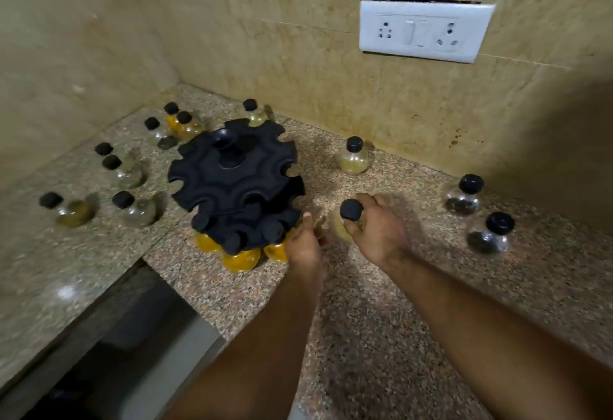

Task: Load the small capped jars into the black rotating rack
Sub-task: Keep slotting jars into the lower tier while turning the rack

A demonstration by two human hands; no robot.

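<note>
Now the right hand [378, 232] grips one small capped jar [343, 225] round its neck and shoulder. The fingers are curled and the black cap [351, 210] shows above the knuckles. The jar stands close to upright, only a little tilted: its long axis runs from the pale yellow belly below the grip to the cap above it.

The black rotating rack [232, 171] is just to the left of the grip. The left hand [303, 244] lies between them, at the edge of the lower tier. Blur hides whether its fingers hold the rim or only touch it, so I cannot tell. Under that tier some yellow jars [242, 257] already hang, while the slots of the upper tier look empty.

To do this step well, I think the neck must enter an open slot from the side, with the cap kept above the tier, while the other hand stops the rack from turning. More loose jars [353, 157] wait beyond the grip on the counter [365, 336]
</note>
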